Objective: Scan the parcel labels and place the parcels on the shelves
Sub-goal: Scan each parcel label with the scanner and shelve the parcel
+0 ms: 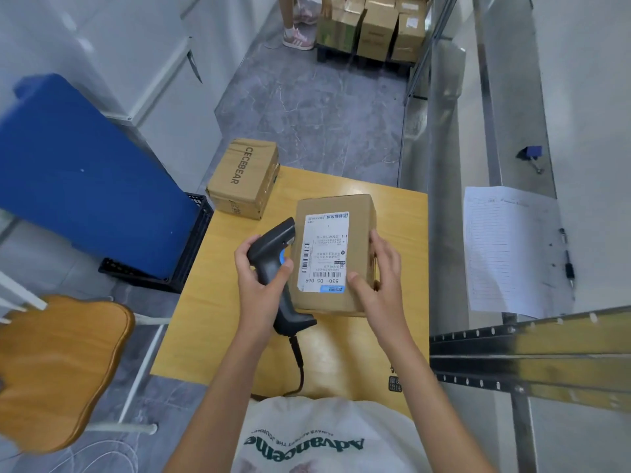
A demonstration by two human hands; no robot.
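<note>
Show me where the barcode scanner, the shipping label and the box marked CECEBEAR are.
barcode scanner (273,238): head view, on its dark head above the left hand.
shipping label (324,250): head view, middle of the white sheet on the parcel.
CECEBEAR box (239,172): head view, on its top face by the lettering.

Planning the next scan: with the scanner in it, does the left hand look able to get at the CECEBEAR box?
Probably yes by position: the CECEBEAR box lies uncovered at the table's far left corner, nothing between. But the left hand grips the scanner, so it would need to set it down first.
</note>
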